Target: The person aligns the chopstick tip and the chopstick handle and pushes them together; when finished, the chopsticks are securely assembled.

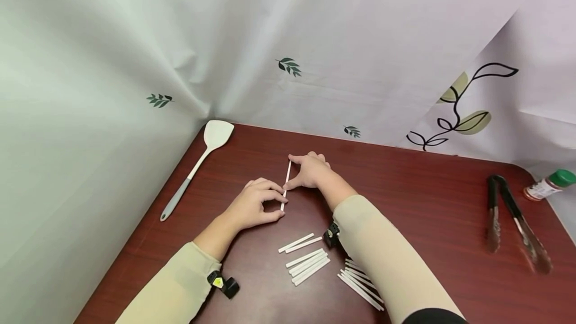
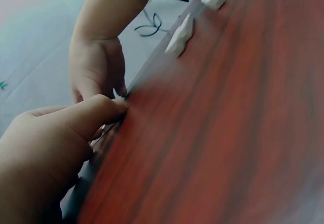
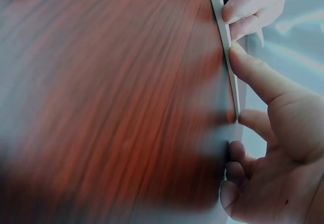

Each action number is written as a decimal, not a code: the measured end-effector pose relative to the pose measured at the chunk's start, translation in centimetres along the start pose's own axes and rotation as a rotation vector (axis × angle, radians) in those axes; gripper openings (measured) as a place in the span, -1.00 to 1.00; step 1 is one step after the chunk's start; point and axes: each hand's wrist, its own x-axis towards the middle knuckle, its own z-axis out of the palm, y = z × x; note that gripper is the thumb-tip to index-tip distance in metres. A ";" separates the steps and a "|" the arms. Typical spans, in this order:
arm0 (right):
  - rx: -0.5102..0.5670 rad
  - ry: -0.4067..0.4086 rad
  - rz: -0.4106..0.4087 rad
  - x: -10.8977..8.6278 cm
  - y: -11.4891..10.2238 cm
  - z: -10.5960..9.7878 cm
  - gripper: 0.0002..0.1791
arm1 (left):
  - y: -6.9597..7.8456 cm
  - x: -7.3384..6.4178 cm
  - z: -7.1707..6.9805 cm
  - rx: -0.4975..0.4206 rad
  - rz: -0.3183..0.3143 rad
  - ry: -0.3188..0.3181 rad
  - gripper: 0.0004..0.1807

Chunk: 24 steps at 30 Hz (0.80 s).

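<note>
Two thin white sticks lie end to end in one line on the dark red table. My right hand [image 1: 312, 171] spans the far stick [image 1: 288, 170], index fingertip at its far end and thumb near the join. On the near stick [image 1: 283, 207] my left hand [image 1: 254, 205] has its thumb at the near end and its fingertips close to the join. In the right wrist view the line of white sticks [image 3: 233, 84] runs along my right thumb and index fingertip. Left fingers partly cover the join.
Several loose white sticks [image 1: 308, 267] lie nearer me, and another bunch [image 1: 360, 289] is partly under my right sleeve. A white spatula [image 1: 198, 164] lies along the left edge. Tongs [image 1: 517, 219] and a green-capped bottle [image 1: 546, 187] are at the right. A patterned curtain backs the table [image 1: 405, 189].
</note>
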 end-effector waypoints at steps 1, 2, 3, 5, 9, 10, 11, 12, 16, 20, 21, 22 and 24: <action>0.007 0.001 0.003 0.1 -0.1 0.1 0.16 | -0.2 0.0 -0.1 -0.002 0.002 -0.001 -0.73; 0.013 0.003 0.008 0.2 -0.2 0.1 0.16 | -0.3 0.0 -0.2 -0.002 0.007 -0.002 -0.74; 0.017 0.005 0.012 0.3 -0.3 0.1 0.16 | -0.5 0.0 -0.3 -0.002 0.013 -0.004 -0.74; 0.021 0.011 0.021 0.5 -0.4 0.2 0.16 | -0.7 0.0 -0.6 0.006 0.023 -0.005 -0.76; 0.031 0.019 0.014 0.9 -0.9 0.3 0.16 | -1.2 0.1 -1.1 0.022 0.041 0.016 -0.77; 0.034 0.020 0.011 1.0 -1.0 0.3 0.16 | -1.3 0.1 -1.2 0.026 0.042 0.019 -0.77; 0.035 0.021 0.008 1.1 -1.2 0.4 0.16 | -1.4 0.0 -1.3 0.028 0.042 0.018 -0.78; 0.035 0.020 0.006 1.2 -1.3 0.5 0.16 | -1.5 -0.1 -1.4 0.029 0.042 0.015 -0.78; 0.031 0.013 -0.001 1.3 -1.6 0.7 0.15 | -1.7 -0.4 -1.4 0.028 0.028 0.006 -0.78; 0.035 0.001 -0.009 1.3 -1.7 0.9 0.15 | -1.7 -0.6 -1.5 0.024 0.023 0.022 -0.78; 0.033 0.002 -0.007 1.3 -1.7 0.9 0.15 | -1.7 -0.6 -1.4 0.023 0.026 0.026 -0.78; 0.033 0.005 -0.003 1.2 -1.6 0.9 0.15 | -1.7 -0.6 -1.4 0.021 0.029 0.028 -0.78; 0.034 0.012 0.003 1.2 -1.5 0.7 0.16 | -1.8 -0.4 -1.3 0.018 0.035 0.032 -0.78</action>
